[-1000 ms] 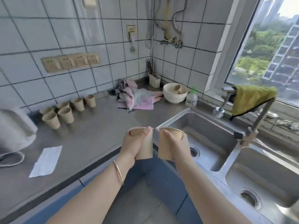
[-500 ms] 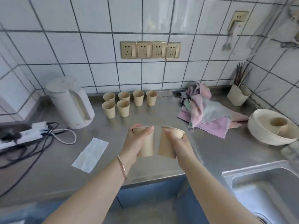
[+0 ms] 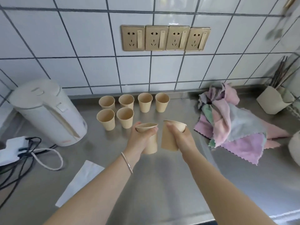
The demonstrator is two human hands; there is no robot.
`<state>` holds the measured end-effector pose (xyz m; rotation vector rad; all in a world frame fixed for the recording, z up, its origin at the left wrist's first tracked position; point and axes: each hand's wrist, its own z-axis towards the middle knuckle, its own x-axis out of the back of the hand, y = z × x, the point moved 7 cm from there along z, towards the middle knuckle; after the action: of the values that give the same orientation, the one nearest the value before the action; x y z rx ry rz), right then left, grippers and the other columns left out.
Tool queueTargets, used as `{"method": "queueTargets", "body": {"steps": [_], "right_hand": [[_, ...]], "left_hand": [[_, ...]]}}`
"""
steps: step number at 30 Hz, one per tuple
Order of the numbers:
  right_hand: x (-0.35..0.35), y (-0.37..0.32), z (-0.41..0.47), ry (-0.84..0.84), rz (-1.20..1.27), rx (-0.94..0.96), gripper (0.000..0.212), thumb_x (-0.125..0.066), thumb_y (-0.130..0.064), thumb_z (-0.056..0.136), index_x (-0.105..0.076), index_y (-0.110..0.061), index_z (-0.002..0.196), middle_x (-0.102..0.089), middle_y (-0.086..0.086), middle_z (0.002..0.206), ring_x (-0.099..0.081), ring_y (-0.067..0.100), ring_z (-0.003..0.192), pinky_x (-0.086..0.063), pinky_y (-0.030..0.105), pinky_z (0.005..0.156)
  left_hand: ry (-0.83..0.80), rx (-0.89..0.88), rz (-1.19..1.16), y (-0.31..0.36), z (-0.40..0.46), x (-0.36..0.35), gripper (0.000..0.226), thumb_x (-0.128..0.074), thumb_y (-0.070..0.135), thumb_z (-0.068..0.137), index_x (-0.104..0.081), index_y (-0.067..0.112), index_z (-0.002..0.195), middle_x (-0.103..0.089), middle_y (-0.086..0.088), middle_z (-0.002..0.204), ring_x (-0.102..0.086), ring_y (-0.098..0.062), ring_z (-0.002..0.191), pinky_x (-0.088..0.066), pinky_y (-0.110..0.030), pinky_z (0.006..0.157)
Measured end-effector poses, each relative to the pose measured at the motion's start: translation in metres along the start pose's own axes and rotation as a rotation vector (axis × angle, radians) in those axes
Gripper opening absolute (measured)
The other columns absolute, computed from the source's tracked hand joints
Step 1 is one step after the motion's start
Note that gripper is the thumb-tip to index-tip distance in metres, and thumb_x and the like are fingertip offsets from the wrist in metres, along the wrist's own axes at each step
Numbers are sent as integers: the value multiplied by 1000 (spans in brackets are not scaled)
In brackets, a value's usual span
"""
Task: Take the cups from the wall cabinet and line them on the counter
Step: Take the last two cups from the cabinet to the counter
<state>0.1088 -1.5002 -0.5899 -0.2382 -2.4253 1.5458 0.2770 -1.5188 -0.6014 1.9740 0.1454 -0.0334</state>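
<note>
Both hands hang above the steel bench (image 3: 162,184), each wrapped round a tan paper cup. The left hand (image 3: 141,140) has its fingers (image 3: 153,131) curled tight about the left cup (image 3: 150,137), squeezing its rim into a flattened oval; a thin bangle (image 3: 127,162) circles that wrist. The right hand (image 3: 182,138) grips the right cup (image 3: 170,137) near its rim, with one finger hooked over the lip, and the cup tilts a little to the left. The two held cups are just beside each other, not clearly touching. Behind them six cups stand upright, mouths up: a back row (image 3: 134,102) of four against the tiled wall (image 3: 81,46), and a front pair (image 3: 115,118) before the two leftmost of the row. The held cups sit just right of the front pair and in front of the two rightmost of the back row. A white kettle (image 3: 47,112) stands to the left of the group, with cables (image 3: 24,153) trailing from a white power strip (image 3: 9,150) at the left edge, and a white paper sheet (image 3: 79,181) lies near the left forearm. To the right lies a heap of pink, lilac and grey cloths (image 3: 235,127); beyond it a cream holder (image 3: 272,101) carries sticks, too blurred to name. Four gold sockets (image 3: 165,38) are set in the wall above the cups.
</note>
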Motion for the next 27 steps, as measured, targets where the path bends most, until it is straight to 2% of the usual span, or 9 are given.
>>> {"method": "queueTargets", "body": {"steps": [2,5,7,9,12,16,19,23,27], "right_hand": [[-5,-4,21,6,-27,3,34,-69,-41,78,-58,-20,102,-65,-4,93,-62,13,83,-46,26,64],[-14,-5,52,-36,-98,36,54,-74,-41,67,-56,-20,113,-65,-4,103,-62,17,95,-46,24,64],[-19,-2,72,-53,-121,58,63,-77,-36,62,-52,-21,118,-65,-4,109,-62,16,100,-47,23,67],[-22,0,92,-63,-149,75,70,-79,-35,56,-52,-20,119,-66,-3,110,-63,15,100,-47,23,69],[-24,1,115,-60,-142,91,68,-84,-25,62,-46,-22,118,-61,-9,105,-60,10,96,-46,21,69],[-27,9,143,-48,-171,131,71,-85,-29,53,-47,-23,113,-64,-6,104,-63,17,99,-51,27,76],[-28,12,154,-25,-221,128,62,-83,-24,62,-42,-31,108,-57,-21,94,-58,13,95,-44,22,74],[-30,13,163,-20,-274,134,61,-80,-22,67,-42,-29,115,-55,-18,96,-55,11,94,-40,22,77],[-34,19,169,-16,-287,109,60,-79,-22,67,-42,-30,113,-53,-24,90,-55,11,93,-40,23,77]], "left_hand": [[-8,-2,20,3,21,-4,32,-78,23,72,-55,30,93,-61,14,87,-59,-7,81,-42,-21,65],[24,-15,46,4,48,-6,27,-80,19,69,-65,22,91,-68,8,86,-63,-14,85,-46,-23,67],[64,-57,59,3,65,-7,27,-80,14,69,-62,27,83,-68,10,83,-64,-10,81,-46,-20,68],[106,-123,91,3,80,-10,37,-82,10,65,-56,31,82,-66,13,83,-63,-1,76,-46,-15,66],[161,-210,125,0,99,-14,50,-86,11,57,-54,34,87,-66,10,90,-62,5,77,-47,-10,69],[236,-243,133,-7,122,-17,63,-87,9,55,-51,21,105,-64,5,97,-62,-11,88,-46,-9,70],[296,-285,179,-13,137,-17,73,-88,8,53,-49,8,116,-64,-5,109,-61,-21,99,-48,-20,85],[343,-275,186,-20,149,-14,77,-85,1,56,-46,4,122,-60,-6,116,-58,-17,101,-41,-2,80],[383,-286,200,-28,157,-13,78,-86,0,54,-46,3,122,-60,-12,120,-58,-23,107,-44,-21,90]]}}
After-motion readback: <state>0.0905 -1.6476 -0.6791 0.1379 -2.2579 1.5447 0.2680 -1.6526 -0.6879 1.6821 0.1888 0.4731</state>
